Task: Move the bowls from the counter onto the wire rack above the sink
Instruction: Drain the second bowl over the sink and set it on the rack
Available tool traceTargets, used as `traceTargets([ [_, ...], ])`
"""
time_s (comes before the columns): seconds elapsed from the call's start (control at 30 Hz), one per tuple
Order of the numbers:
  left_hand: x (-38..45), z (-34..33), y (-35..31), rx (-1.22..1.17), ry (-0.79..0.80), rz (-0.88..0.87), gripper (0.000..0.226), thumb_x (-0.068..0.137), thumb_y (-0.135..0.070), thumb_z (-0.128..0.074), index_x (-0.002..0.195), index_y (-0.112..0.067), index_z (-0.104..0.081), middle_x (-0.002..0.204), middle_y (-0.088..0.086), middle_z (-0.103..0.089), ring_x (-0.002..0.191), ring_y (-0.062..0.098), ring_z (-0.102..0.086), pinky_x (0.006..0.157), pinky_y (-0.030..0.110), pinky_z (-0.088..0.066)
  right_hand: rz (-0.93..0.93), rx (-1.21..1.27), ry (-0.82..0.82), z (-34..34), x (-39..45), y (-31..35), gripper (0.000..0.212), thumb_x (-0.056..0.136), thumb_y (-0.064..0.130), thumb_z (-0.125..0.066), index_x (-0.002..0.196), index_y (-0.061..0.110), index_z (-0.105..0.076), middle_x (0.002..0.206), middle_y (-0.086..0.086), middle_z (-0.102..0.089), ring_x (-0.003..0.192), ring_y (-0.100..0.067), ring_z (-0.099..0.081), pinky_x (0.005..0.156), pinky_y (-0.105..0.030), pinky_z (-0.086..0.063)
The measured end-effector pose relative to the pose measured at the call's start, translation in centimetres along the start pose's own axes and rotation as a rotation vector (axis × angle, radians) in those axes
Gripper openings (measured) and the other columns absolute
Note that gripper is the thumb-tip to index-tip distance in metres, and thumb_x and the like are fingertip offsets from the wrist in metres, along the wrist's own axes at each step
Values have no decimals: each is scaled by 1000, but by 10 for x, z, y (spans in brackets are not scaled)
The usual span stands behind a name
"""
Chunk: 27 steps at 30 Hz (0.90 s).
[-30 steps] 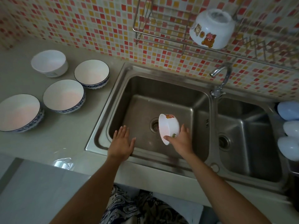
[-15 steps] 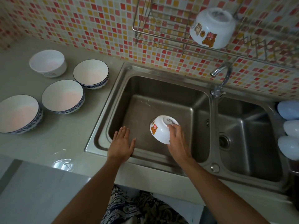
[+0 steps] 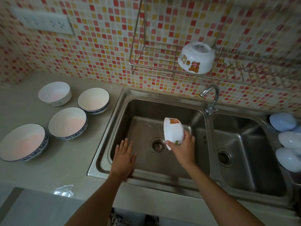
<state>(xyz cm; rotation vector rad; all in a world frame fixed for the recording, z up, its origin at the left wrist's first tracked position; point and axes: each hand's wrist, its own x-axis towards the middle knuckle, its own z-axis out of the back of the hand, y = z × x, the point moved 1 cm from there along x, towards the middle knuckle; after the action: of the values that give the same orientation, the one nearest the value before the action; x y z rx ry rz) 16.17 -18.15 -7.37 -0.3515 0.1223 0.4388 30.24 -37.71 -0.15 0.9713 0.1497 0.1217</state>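
My right hand (image 3: 184, 149) grips a small white bowl with a bear print (image 3: 173, 131), tilted on its side over the left sink basin (image 3: 143, 124). Flat on the sink's front rim rests my left hand (image 3: 123, 158), fingers spread, holding nothing. A second bear-print bowl (image 3: 196, 58) sits upside down on the wire rack (image 3: 156, 62) on the tiled wall above the sink. On the counter (image 3: 68, 160) to the left stand a plain white bowl (image 3: 54, 93) and three blue-rimmed bowls (image 3: 93, 100) (image 3: 67, 122) (image 3: 22, 141), all upright.
A curved tap (image 3: 211, 97) rises between the two basins, below the rack's front edge. Pale blue rounded items (image 3: 286, 139) lie at the right of the second basin (image 3: 244, 144). A wall socket (image 3: 44, 22) sits at the upper left.
My right hand has turned the bear-print bowl from upside down back onto its side and lifted it slightly. The view has tilted upward, showing more wall. My left hand has stayed put.
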Motion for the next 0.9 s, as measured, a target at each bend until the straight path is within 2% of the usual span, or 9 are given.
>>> traceTargets([
  [0.13,39,58,-20,39,-235,-97,70,94,-51,-12,146,-7,-26,155,16,-17,145,31,-14,118,43,-10,-215,486,125,20,15,38,48,82,33,-74,123,16,-55,120,-5,-58,107,-25,-61,66,-30,-60],
  [0.27,73,139,-57,37,-477,-188,62,98,-39,-23,149,-6,-12,158,11,-7,146,25,-1,118,39,0,-317,674,137,39,25,63,39,86,49,-63,119,29,-54,125,-3,-52,113,-28,-56,76,-46,-61],
  [0.4,94,205,-87,57,-645,-276,58,102,-32,-27,151,-12,-3,159,4,4,147,18,8,118,29,13,-384,870,199,58,29,88,42,88,54,-57,121,30,-50,118,-6,-57,107,-30,-59,75,-48,-59],
  [0.5,114,231,-92,94,-640,-284,59,102,-37,-21,151,-17,3,160,1,8,146,17,14,117,33,12,-366,1000,250,70,32,106,39,90,52,-53,121,28,-51,113,-7,-59,102,-29,-60,83,-52,-56],
  [0.67,133,230,-78,191,-504,-217,61,100,-45,-13,149,-23,16,157,-3,21,142,18,24,120,44,3,-330,1066,294,81,45,143,54,86,63,-52,127,28,-52,121,-11,-59,109,-33,-60,87,-54,-55],
  [0.9,131,233,-74,179,-440,-242,62,96,-44,-10,145,-24,22,155,-4,24,141,18,25,120,44,5,-212,1123,251,92,87,209,62,81,53,-67,131,23,-46,125,-11,-55,114,-34,-57,91,-59,-51],
])
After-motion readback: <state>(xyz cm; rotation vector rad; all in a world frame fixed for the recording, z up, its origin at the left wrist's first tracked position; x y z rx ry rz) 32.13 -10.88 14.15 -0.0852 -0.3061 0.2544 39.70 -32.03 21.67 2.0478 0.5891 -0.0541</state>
